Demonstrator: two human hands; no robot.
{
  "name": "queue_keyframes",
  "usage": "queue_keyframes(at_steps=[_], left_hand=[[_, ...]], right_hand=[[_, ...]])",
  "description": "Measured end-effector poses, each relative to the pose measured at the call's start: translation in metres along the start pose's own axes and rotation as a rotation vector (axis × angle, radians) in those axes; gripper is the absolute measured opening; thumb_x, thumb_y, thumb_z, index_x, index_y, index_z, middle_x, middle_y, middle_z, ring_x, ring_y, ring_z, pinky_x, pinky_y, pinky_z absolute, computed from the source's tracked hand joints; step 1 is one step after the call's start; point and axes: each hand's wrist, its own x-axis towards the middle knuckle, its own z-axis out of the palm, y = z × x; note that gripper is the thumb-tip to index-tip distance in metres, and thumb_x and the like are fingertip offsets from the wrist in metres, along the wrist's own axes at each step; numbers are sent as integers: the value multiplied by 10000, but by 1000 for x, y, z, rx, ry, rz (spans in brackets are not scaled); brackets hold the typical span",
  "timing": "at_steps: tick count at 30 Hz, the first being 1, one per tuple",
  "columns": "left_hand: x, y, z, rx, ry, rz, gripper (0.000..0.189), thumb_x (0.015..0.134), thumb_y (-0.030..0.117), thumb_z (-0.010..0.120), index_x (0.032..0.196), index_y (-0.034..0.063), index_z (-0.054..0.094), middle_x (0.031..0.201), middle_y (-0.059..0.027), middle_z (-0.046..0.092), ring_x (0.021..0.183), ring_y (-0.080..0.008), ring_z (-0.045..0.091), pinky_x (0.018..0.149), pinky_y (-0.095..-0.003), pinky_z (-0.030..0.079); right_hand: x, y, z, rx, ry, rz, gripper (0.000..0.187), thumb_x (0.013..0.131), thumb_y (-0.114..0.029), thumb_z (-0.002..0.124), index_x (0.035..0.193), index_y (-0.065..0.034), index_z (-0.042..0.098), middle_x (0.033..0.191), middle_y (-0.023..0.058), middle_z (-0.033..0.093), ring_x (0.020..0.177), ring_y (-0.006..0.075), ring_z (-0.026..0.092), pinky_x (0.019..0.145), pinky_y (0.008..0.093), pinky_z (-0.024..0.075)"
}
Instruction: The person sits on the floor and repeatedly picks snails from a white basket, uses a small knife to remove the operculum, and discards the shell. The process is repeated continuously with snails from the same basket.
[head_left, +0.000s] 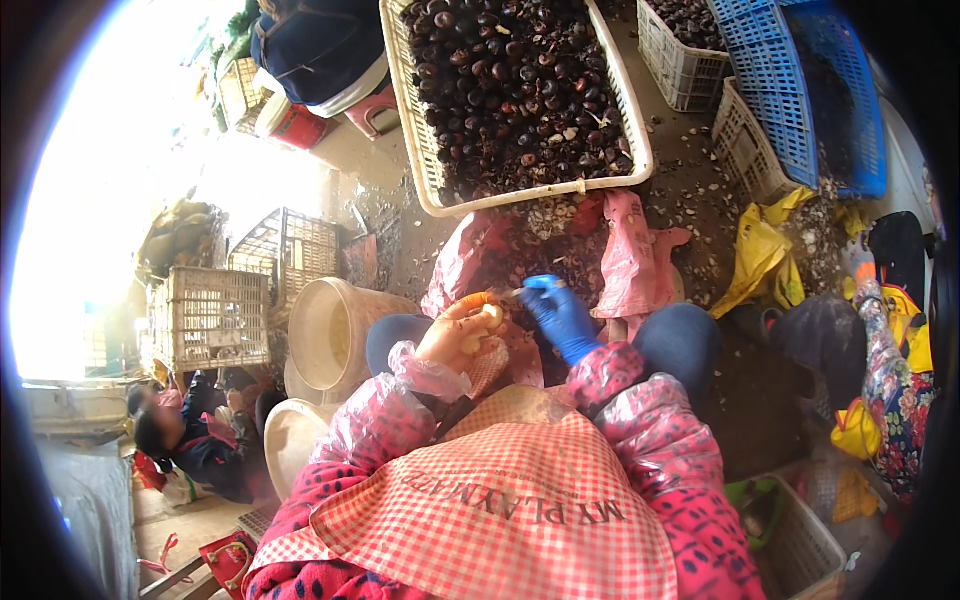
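My left hand (459, 334), bare but for something orange on a finger, is closed around pale peeled pieces that look like water chestnuts (491, 313). Close to its right, my right hand (556, 315) wears a blue glove and grips a small tool (517, 292), perhaps a peeling knife; its blade is blurred. Both hands are above a pink plastic bag (630, 255), which stands open between my knees with dark peelings inside. Beyond the bag, a large white plastic basket (640, 169) holds many dark, unpeeled water chestnuts (517, 90).
White buckets (300, 330) stand at my left knee, with plastic crates (214, 319) beyond. Blue baskets (772, 82) and a yellow bag (765, 255) are at the right. Co-workers (217, 442) sit at the left, the top and the right. Peel scraps litter the floor.
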Motion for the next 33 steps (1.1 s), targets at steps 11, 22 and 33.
queue_keyframes(at_steps=[11, 22, 33], left_hand=[[1, 2, -1, -62, 9, -48, 298, 895, 73, 579, 1186, 60, 521, 1007, -53, 604, 836, -160, 584, 672, -270, 456], [2, -2, -2, 144, 1, -20, 260, 874, 53, 611, 1126, 17, 559, 959, -45, 622, 875, -168, 620, 754, -258, 487], [4, -5, -8, 264, 53, -8, 247, 881, 62, 618, 1123, 31, 578, 993, -31, 625, 843, -115, 589, 669, -220, 451]], right_hand=[[-1, 5, 1, -79, -29, -172, 421, 843, -412, 671, 1068, -63, 606, 825, 143, 670, 709, 217, 653, 655, 362, 507], [-4, -6, 0, -186, 151, -103, 434, 825, -397, 689, 1054, -36, 621, 822, 164, 673, 736, 253, 664, 675, 353, 515], [-6, -15, -2, -53, 42, -100, 407, 833, -402, 681, 1072, -78, 621, 781, 127, 669, 705, 219, 659, 645, 338, 509]])
